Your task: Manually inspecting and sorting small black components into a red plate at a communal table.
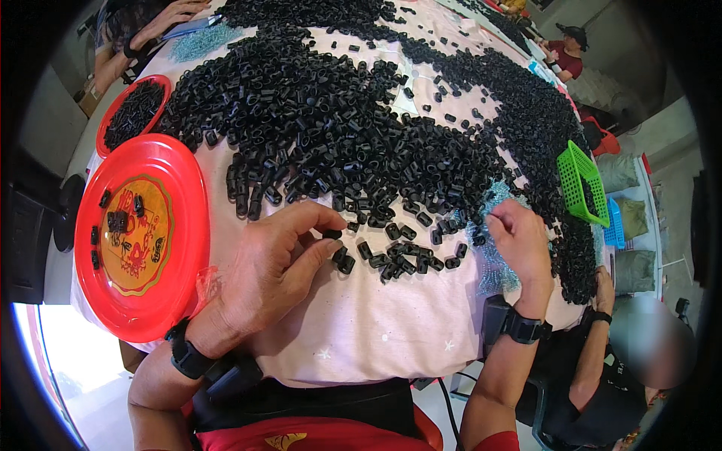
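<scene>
My left hand (274, 259) is closed in a pinch, with a small black plastic piece (332, 234) between thumb and forefinger. Just below its fingertips, a few similar black pieces (344, 261) lie on the pale pink cloth (391, 323). My right hand (520, 244) has its fingers curled together over a small heap of fine light-blue pieces (492, 274); whatever is in those fingers is too small to make out. Between the hands lies a loose group of short, hollow black pieces (402, 263).
A huge heap of black pieces (301, 113) covers the table beyond my hands. At left stand a red plate (192, 225) with several pieces and a red dish (167, 94) of thin black parts. A green basket (579, 184) is at right. Other people work around the table; one hand (604, 289) rests nearby.
</scene>
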`<state>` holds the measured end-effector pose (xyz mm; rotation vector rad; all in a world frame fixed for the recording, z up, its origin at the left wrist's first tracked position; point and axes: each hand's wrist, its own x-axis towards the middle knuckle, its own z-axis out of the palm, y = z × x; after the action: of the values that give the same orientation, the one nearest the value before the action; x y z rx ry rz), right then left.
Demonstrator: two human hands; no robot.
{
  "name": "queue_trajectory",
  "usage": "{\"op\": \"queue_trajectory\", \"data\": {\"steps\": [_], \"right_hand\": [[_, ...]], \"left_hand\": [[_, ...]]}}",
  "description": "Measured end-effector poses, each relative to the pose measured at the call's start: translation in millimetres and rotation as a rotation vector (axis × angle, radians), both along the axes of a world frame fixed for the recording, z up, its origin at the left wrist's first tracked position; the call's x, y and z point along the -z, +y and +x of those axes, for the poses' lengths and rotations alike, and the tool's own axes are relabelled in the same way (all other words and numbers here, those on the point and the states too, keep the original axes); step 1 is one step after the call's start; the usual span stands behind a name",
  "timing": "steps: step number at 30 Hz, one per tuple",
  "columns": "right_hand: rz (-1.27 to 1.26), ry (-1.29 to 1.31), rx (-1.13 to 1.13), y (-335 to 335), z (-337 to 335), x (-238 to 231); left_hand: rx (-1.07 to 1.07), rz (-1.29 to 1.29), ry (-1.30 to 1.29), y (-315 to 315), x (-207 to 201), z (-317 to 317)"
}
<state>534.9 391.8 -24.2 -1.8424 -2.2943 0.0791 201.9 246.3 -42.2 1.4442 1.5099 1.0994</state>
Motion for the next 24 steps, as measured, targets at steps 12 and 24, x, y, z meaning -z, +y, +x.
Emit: {"op": "queue_trajectory", "data": {"steps": [12,24], "right_hand": [[-0.321,0.306,-0.127,-39.0,2.5,-8.7],[-0.188,0.357,-0.304,-36.9,-40.9,-23.9]], "left_hand": [[0.033,0.045,0.018,-1.3,5.1,-1.8],[0.059,0.133,-0.091,-1.1,9.9,0.1]]}}
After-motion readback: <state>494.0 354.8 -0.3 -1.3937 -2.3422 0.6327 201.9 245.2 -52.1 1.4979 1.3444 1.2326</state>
